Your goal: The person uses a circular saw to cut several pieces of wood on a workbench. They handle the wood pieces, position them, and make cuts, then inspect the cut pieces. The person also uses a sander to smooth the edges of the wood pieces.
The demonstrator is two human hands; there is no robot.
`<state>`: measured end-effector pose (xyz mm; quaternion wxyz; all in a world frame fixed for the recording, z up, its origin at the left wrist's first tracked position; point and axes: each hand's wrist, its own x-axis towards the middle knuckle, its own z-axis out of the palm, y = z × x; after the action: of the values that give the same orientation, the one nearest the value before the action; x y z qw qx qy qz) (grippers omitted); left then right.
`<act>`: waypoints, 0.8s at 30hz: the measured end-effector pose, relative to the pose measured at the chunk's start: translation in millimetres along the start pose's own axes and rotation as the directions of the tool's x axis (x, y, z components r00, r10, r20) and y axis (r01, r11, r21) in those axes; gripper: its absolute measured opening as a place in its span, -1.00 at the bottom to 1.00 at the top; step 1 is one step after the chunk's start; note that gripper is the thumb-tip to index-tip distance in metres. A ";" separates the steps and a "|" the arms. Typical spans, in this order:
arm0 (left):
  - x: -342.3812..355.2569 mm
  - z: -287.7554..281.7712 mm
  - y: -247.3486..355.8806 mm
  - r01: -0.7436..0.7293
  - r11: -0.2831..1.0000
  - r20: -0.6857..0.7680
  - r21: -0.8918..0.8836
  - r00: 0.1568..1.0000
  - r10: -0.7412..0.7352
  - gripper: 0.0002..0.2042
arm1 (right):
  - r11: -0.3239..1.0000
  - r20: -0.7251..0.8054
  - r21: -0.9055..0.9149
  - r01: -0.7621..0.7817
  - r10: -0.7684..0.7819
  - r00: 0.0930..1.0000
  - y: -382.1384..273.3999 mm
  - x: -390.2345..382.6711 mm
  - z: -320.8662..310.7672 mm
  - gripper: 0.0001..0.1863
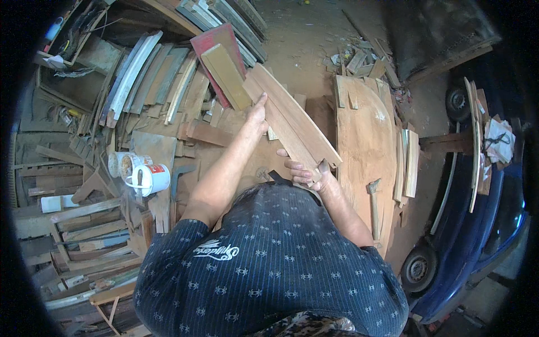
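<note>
Long light-brown wooden boards [288, 126] lie slantwise in front of me. They look like two planks held together lengthwise, though a single stepped piece cannot be ruled out. My left hand [258, 115] is closed on the far part of their left edge, thumb on top. At the near end my right hand [306, 171] wraps round them, fingers curled on the left side and thumb at the right corner. The boards are held up, tilted away to the far left.
A plywood-topped bench [359, 146] stands at the right, with a hammer-like tool [374, 208] on it. White buckets [152, 180] stand at the left by stacked timber [151, 78]. A yellowish block [227, 76] leans on a red board [233, 42]. A blue vehicle [466, 241] is at far right.
</note>
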<state>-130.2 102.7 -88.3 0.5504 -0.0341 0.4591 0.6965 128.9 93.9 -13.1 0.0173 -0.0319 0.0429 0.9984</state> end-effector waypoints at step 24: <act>-334.6 -335.0 -240.5 0.562 0.738 -0.799 0.375 0.599 -0.050 -0.66 | 0.421 -0.472 -0.881 -0.216 -0.746 0.470 -244.2 -25.2 -74.6 -0.53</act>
<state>39.5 -376.8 -241.1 0.4111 -0.2251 0.8213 0.3253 167.7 329.8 -106.2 0.1663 -0.5165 -0.4702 0.6961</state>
